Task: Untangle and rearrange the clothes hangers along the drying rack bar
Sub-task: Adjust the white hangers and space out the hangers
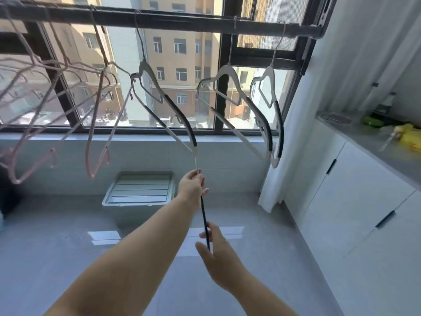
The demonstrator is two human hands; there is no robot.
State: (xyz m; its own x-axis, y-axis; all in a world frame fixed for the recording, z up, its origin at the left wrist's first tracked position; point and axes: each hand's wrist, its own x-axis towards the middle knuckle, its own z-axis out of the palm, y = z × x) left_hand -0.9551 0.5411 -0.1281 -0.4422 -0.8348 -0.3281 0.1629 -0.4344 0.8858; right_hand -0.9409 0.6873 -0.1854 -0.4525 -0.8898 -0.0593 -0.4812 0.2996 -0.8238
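- Left hand (192, 185) pinches the white upper part of the pole (203, 210), fingers closed on it, high up for tip control.
- Right hand (218, 246) is wrapped round the dark lower shaft; likely the drive end.
- Pole tip meets the low end of the middle grey hanger (182, 117), which hangs tilted from the rack bar (173, 20). Hooked or just touching, can't tell; too thin.
- Pink hangers (87, 156) sit bunched and interlocked at the bar's left.
- Right-end pair (265, 128) hangs close together.
- Bar is overhead — presumably why the pole is used.
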